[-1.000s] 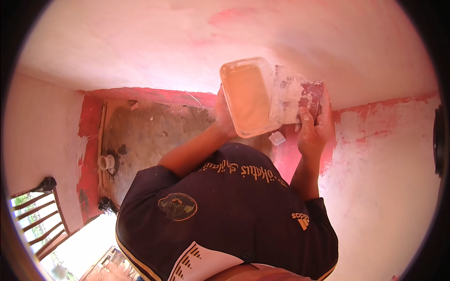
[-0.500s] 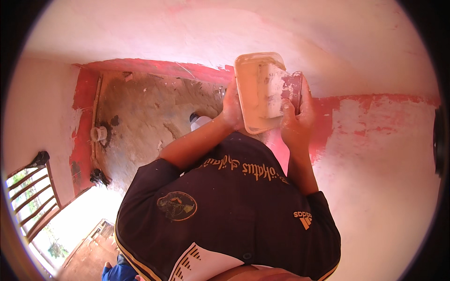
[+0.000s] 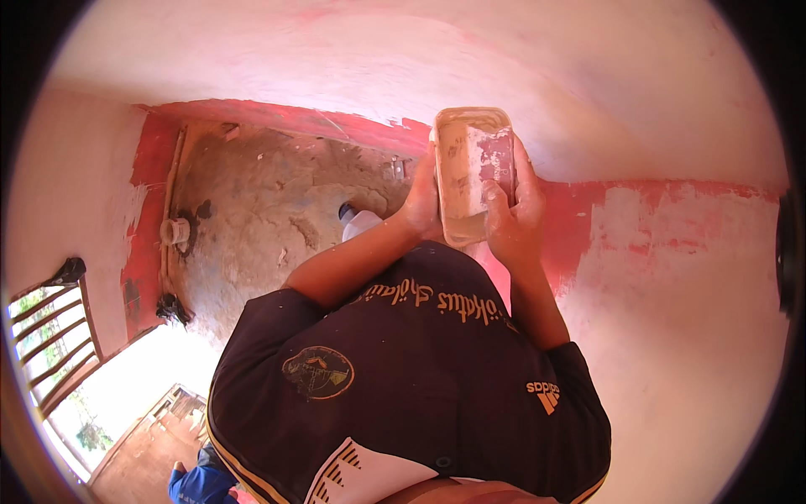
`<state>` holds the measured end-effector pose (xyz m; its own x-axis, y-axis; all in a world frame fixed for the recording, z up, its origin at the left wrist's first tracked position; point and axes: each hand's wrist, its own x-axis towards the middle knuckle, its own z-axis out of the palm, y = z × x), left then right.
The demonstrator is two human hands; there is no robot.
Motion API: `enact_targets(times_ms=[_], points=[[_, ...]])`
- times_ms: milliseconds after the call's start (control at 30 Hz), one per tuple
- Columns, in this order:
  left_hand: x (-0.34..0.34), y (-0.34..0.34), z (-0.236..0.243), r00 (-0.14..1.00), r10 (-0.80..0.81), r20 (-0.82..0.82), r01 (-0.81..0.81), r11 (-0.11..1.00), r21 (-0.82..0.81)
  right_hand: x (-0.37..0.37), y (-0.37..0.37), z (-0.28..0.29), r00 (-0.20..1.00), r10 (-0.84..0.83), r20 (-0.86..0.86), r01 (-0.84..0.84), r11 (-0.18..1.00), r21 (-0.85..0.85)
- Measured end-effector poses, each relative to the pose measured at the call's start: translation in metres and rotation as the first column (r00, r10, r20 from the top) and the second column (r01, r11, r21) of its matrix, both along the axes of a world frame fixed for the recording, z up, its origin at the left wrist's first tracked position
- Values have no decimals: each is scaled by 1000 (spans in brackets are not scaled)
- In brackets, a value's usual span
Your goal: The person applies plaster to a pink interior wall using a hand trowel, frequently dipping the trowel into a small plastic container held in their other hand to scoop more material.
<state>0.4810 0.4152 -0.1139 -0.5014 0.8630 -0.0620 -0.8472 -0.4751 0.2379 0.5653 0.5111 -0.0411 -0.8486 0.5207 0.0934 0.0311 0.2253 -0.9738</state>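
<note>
The right hand (image 3: pixel 516 214) pinches a broad, flat scraper with a pale-smeared blade and a dark red grip band (image 3: pixel 495 160), thumb pressed on its upper face and fingers curled behind. The left hand (image 3: pixel 422 197) cups the left long side of a pale, rectangular plastic tub with rounded corners (image 3: pixel 470 110); its fingertips are hidden. The tub is held up before the chest, its inside coated in tan paste, with the scraper lying within its rim and the red band along the right long edge. Whether the blade touches the bottom cannot be told.

The step in hand looks like working paste with the blade; lifting it out would call for a steady tub and a firm thumb.

Beyond the left forearm, a whitish container with a dark cap (image 3: pixel 361 223) shows over the brown, stained floor (image 3: pixel 252 193). A small white bucket (image 3: pixel 175 231) stands near the floor's left edge, beside a red-painted wall strip (image 3: pixel 151 168).
</note>
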Motion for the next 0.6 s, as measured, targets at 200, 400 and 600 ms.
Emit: enact_targets(times_ms=[200,400,600], points=[[21,18,-4,997,-46,-68,38,994,-106,23,26,-1,998,55,-33,-58,994,-95],[42,30,6,999,-42,14,43,997,-67,50,47,14,997,4,-82,-23,974,-224],[61,44,21,997,70,-20,-69,996,57,63,65,35,999,-10,54,3,991,133]])
